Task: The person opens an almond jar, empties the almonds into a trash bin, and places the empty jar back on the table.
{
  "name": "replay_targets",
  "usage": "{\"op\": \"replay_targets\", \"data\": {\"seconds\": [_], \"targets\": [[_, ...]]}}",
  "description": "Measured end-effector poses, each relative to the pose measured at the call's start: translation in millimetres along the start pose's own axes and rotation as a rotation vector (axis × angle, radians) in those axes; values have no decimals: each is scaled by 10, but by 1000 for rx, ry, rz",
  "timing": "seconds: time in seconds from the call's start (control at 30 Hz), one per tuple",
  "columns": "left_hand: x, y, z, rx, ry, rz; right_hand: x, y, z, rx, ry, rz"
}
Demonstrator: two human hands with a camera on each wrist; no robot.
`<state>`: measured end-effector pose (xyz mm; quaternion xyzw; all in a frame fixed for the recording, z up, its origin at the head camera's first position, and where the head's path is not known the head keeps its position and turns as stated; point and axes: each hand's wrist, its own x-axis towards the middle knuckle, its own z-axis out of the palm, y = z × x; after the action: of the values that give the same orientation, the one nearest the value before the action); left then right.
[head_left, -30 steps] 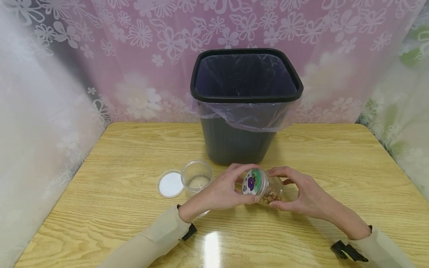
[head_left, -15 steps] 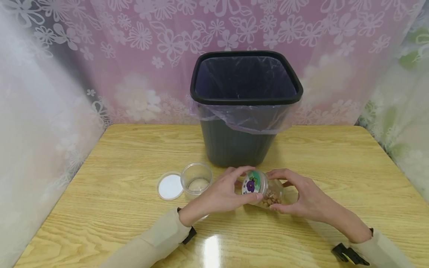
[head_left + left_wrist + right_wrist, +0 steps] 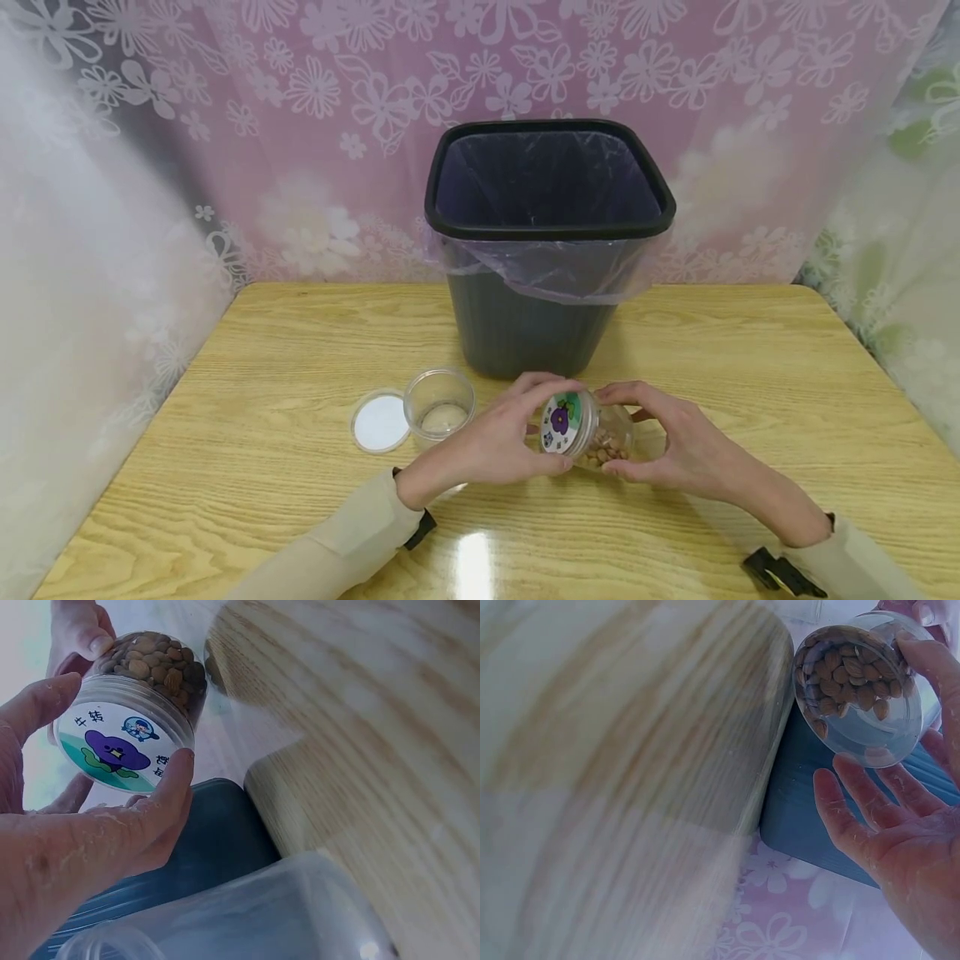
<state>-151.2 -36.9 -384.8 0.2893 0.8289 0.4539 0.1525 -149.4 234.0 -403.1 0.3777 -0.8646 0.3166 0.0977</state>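
A clear plastic jar point(image 3: 609, 440) of almonds point(image 3: 847, 679) lies tilted between the two hands in the head view, low over the table. Its screw lid point(image 3: 558, 423) faces left and bears a white and green label with a purple flower, which the left wrist view shows closely. My left hand point(image 3: 495, 442) grips the lid at its edge, thumb below and fingers above. From the other side, my right hand point(image 3: 675, 442) holds the jar's body near its base. In the right wrist view the almonds show through the bottom.
An open clear tub point(image 3: 439, 393) stands just left of my left hand. Beside it lies a round white-faced lid point(image 3: 380, 422). A dark trash bin point(image 3: 532, 329) with a thin purple liner stands behind the jar. Floral curtains hang around the wooden table point(image 3: 300, 500).
The jar's lid label has turned a little, and more of its print shows. My left thumb has shifted down along the lid's edge. My right hand keeps its hold on the body.
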Motion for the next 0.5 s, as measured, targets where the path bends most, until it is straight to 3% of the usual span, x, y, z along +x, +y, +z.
{"op": "replay_targets", "data": {"seconds": [0.5], "targets": [[13, -26, 3, -63, 9, -70, 14, 2, 16, -10, 9, -32]]}}
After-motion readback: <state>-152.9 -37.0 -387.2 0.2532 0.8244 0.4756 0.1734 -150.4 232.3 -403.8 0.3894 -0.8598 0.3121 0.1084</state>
